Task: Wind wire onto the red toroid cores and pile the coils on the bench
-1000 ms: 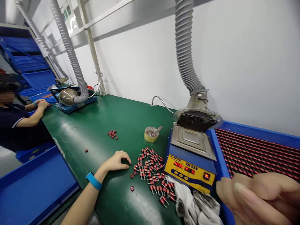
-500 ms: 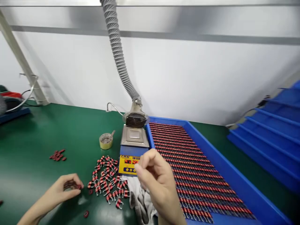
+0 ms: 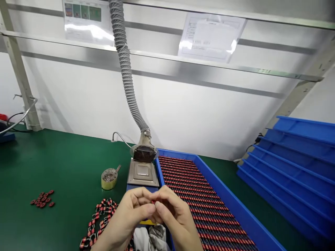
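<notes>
So the person's got both hands together at the near side of the metal-topped machine (image 3: 142, 179), and this looks like the fiddly fingertip stage, one little part being worked by hand. The left hand (image 3: 128, 216) and right hand (image 3: 176, 216) are both pinched in, thumbs and index fingers nearly closed with hardly any gap, and a small red piece (image 3: 153, 201) peeks out between the tips. Can't tell if it's a bare ring or has wire on it, or which hand has the firmer hold, since the fingers cover most of it.

Going off the machine: the heap of wired red parts (image 3: 92, 223) is nearer and to its left, the loose red rings (image 3: 42, 200) are well off to its left, and the yellow-sided tin (image 3: 108, 184) is just left of it. Right beside it on the right is a blue tray (image 3: 231, 198) with neat red-and-black rows (image 3: 188, 195).

Fair guess: the next move calls for one steady pinch while the other fingertips do the fine bit. Something that tiny would be easy to drop.
</notes>
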Motion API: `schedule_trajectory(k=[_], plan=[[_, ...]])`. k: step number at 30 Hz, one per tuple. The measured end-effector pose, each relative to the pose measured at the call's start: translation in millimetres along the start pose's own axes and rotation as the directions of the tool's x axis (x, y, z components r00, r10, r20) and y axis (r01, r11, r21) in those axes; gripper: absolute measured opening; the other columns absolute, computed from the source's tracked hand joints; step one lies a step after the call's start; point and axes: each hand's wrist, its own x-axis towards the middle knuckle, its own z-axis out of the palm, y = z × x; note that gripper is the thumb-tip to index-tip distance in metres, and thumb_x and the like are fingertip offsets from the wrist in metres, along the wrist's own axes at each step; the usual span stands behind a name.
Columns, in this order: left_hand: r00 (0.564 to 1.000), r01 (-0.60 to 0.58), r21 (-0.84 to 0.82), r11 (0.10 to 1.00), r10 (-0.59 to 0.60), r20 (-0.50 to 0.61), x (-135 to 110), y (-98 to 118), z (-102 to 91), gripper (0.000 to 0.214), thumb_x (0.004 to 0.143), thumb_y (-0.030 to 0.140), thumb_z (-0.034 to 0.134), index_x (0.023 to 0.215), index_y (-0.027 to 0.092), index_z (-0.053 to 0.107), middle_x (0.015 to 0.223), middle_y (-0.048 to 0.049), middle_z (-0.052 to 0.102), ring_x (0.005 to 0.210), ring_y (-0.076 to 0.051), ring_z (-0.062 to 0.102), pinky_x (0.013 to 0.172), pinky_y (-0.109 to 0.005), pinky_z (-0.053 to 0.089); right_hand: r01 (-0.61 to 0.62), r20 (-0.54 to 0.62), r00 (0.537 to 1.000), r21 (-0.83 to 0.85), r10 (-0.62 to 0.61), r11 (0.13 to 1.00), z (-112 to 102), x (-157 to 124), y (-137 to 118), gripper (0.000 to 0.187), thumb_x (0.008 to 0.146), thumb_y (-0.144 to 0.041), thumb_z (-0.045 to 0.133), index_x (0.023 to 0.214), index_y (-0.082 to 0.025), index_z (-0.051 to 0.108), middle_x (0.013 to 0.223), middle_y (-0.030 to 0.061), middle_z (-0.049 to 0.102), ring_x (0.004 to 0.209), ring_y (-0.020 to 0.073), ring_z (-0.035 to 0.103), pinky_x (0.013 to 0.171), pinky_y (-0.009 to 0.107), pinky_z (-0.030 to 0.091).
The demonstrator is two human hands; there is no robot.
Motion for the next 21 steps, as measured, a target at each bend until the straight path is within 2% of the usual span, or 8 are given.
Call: schedule_trajectory(k=[4,7,9,12,14,17,19,21], plan=[[1.0,-0.005,0.008,1.0,0.005,-0.014,-3.9,0.7,-4.9,0.033,0.059,0.035,0.093,0.068,0.013,0.071,0.058,-0.0016,0.073,0.056,-0.01,0.067,0.058,-0.018,0.05,-0.076,0.008,0.997,0.174,0.076,0.982,6.0,4.9,6.4,0.02,0.086,-0.036,0.074,0.071,-0.022,0.076,0.066,-0.0026,0.05,0.052,0.0108,0.05,0.048,0.023,0.039],[0.999,-0.023,0.006,1.0,0.023,-0.034,-8.5,3.7,-6.6,0.035,0.057,0.035,0.094,0.068,0.013,0.069,0.06,-0.0033,0.075,0.055,-0.012,0.068,0.059,-0.02,0.051,-0.125,-0.007,0.991,0.346,0.136,0.93,9.3,6.3,9.7,0.023,0.085,-0.036,0.077,0.068,-0.02,0.073,0.063,-0.0042,0.049,0.044,0.007,0.043,0.043,0.022,0.034],[0.999,-0.017,-0.002,1.0,0.017,-0.046,-10.9,5.3,-6.3,0.038,0.054,0.036,0.095,0.069,0.014,0.069,0.061,-0.0039,0.076,0.054,-0.013,0.069,0.058,-0.021,0.052,-0.112,-0.075,0.984,0.428,0.159,0.897,5.9,5.7,9.7,0.024,0.086,-0.038,0.076,0.069,-0.021,0.072,0.061,-0.0053,0.046,0.043,0.0066,0.039,0.044,0.021,0.033],[0.996,-0.003,-0.01,1.0,0.002,-0.091,-13.5,8.4,-5.7,0.037,0.052,0.034,0.096,0.073,0.014,0.073,0.062,-0.003,0.076,0.057,-0.013,0.071,0.061,-0.021,0.053,0.013,-0.197,0.979,0.327,0.054,0.945,-1.7,3.4,7.8,0.023,0.089,-0.039,0.073,0.072,-0.023,0.072,0.058,-0.0044,0.047,0.05,0.0101,0.044,0.05,0.022,0.037],[0.995,-0.019,-0.023,1.0,0.016,-0.099,-14.9,10.6,-5.9,0.037,0.052,0.033,0.097,0.075,0.014,0.075,0.064,-0.0026,0.076,0.059,-0.013,0.071,0.063,-0.021,0.054,0.04,-0.142,0.99,0.181,-0.014,0.983,-1.8,1.2,5.6,0.025,0.088,-0.039,0.072,0.07,-0.023,0.073,0.058,-0.0015,0.052,0.056,0.0139,0.049,0.056,0.025,0.042],[0.997,-0.057,-0.038,0.998,0.055,-0.055,-17.1,11.9,-7.3,0.036,0.056,0.037,0.095,0.074,0.014,0.074,0.061,-0.0023,0.075,0.058,-0.013,0.069,0.062,-0.022,0.053,-0.048,-0.033,0.998,0.118,0.052,0.992,7.4,-2.1,1.0,0.022,0.086,-0.041,0.073,0.071,-0.025,0.076,0.059,-0.0003,0.056,0.055,0.0161,0.052,0.056,0.029,0.045],[0.998,-0.058,-0.027,0.998,0.057,-0.041,-18.2,10.8,-8.8,0.035,0.06,0.038,0.093,0.075,0.014,0.071,0.06,-0.0018,0.073,0.057,-0.013,0.068,0.061,-0.023,0.053,-0.112,-0.045,0.992,0.126,0.119,0.986,14.7,-3.8,-2.1,0.019,0.084,-0.043,0.075,0.075,-0.027,0.078,0.061,-0.0012,0.056,0.052,0.0152,0.053,0.055,0.029,0.045],[0.997,-0.052,0.004,0.999,0.052,-0.053,-18.6,8.5,-10.8,0.035,0.062,0.037,0.092,0.075,0.015,0.068,0.061,-0.0017,0.072,0.057,-0.014,0.068,0.062,-0.024,0.053,-0.125,-0.065,0.989,0.088,0.131,0.988,18.6,-4.9,-4.6,0.02,0.083,-0.046,0.076,0.076,-0.028,0.078,0.063,-0.0013,0.057,0.053,0.0148,0.055,0.054,0.027,0.045]])
